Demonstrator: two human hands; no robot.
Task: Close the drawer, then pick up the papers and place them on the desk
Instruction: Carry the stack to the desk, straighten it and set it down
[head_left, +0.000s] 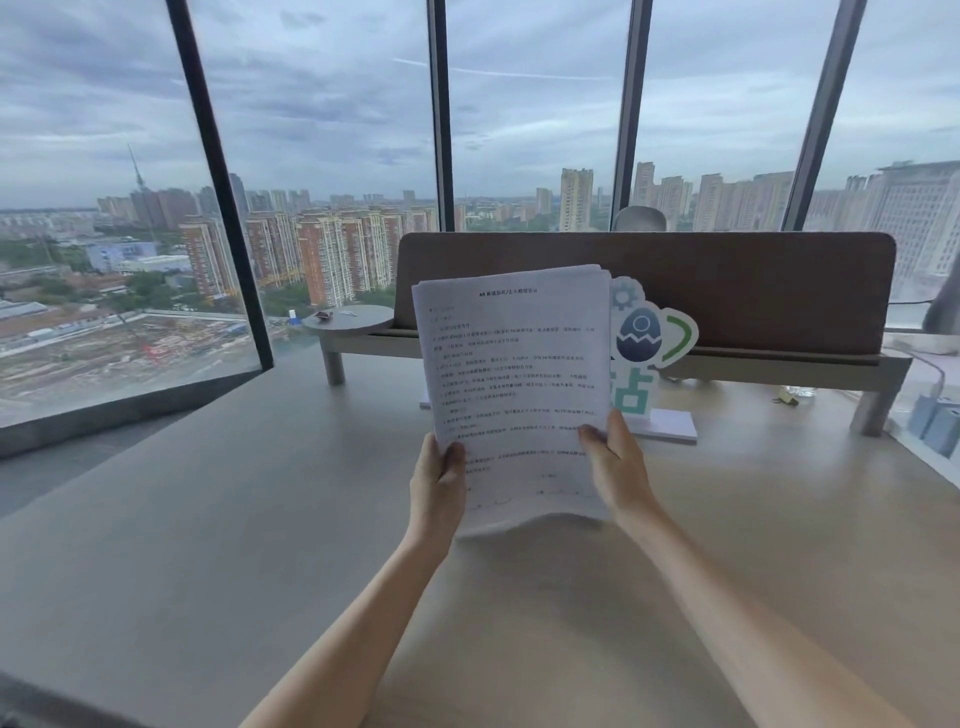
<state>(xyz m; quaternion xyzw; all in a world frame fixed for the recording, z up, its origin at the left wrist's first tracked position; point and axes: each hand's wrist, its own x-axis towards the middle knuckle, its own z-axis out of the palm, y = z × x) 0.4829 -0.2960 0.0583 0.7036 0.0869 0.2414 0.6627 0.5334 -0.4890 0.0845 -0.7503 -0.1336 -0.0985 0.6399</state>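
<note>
A stack of white printed papers (514, 374) is held upright above the light wooden desk (571, 597), its lower edge sagging toward me. My left hand (439, 483) grips the bottom left side of the stack, thumb on the front sheet. My right hand (615, 462) grips the bottom right side the same way. Both forearms reach out over the desk. No drawer is in view.
A brown divider panel (727, 291) on a raised shelf crosses the back of the desk. A cut-out sign with an egg and gears (649, 343) stands just behind the papers. A round side shelf (350, 317) holds small items. Floor-to-ceiling windows surround the desk.
</note>
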